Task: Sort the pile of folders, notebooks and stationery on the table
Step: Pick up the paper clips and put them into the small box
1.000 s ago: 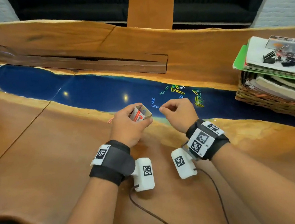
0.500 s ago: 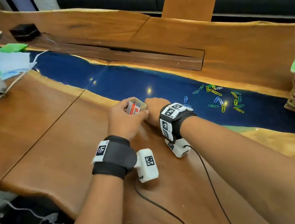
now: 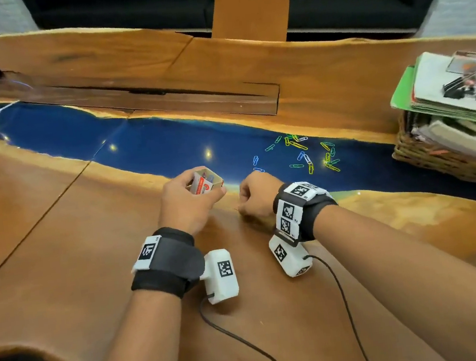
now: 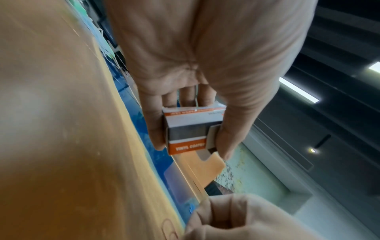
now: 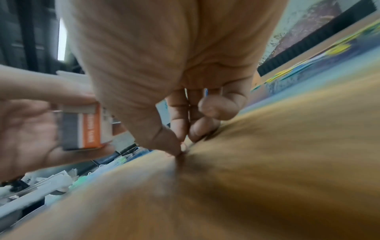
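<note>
Left hand grips open clip box, mouth up, slightly tilted; clips visible inside. Risk: further tilt spills contents onto desk.

Right hand, just right of box, fingertips pinched together against desk; what they hold too blurred to tell. Risk: thin clip slips from pinch or misses box mouth.

Loose clips scattered beyond right hand on blue strip; careless sweep could scatter them wider.
</note>
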`<control>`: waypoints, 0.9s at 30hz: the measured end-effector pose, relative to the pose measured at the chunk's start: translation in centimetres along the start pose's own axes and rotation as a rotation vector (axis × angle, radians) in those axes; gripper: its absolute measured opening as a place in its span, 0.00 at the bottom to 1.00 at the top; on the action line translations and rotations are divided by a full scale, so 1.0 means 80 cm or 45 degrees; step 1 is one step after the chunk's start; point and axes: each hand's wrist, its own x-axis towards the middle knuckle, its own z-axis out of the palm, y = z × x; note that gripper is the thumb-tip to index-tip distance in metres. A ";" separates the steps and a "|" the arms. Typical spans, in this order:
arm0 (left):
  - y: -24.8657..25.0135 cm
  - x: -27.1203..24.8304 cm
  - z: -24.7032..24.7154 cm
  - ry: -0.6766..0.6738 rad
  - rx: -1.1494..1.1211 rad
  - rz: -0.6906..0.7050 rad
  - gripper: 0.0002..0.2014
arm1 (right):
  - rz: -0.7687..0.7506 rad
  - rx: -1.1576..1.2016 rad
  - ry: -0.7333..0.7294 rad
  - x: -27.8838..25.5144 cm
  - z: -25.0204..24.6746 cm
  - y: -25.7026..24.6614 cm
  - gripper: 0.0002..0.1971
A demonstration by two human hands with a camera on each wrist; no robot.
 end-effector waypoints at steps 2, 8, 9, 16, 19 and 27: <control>0.005 -0.007 0.019 -0.084 0.008 0.020 0.14 | 0.026 0.105 0.091 -0.030 -0.002 0.022 0.04; 0.013 -0.050 0.091 -0.383 0.027 0.086 0.16 | 0.028 0.662 0.557 -0.110 -0.004 0.094 0.17; 0.013 -0.058 0.101 -0.427 0.034 0.100 0.14 | 0.025 0.720 0.604 -0.124 -0.007 0.100 0.17; 0.008 -0.093 0.141 -0.632 -0.011 0.054 0.30 | 0.000 1.055 0.815 -0.180 -0.026 0.108 0.09; 0.011 -0.102 0.145 -0.675 0.006 0.074 0.27 | -0.020 0.935 0.838 -0.178 -0.021 0.110 0.06; 0.028 -0.105 0.138 -0.592 -0.033 0.169 0.17 | -0.024 0.619 0.887 -0.171 -0.012 0.101 0.08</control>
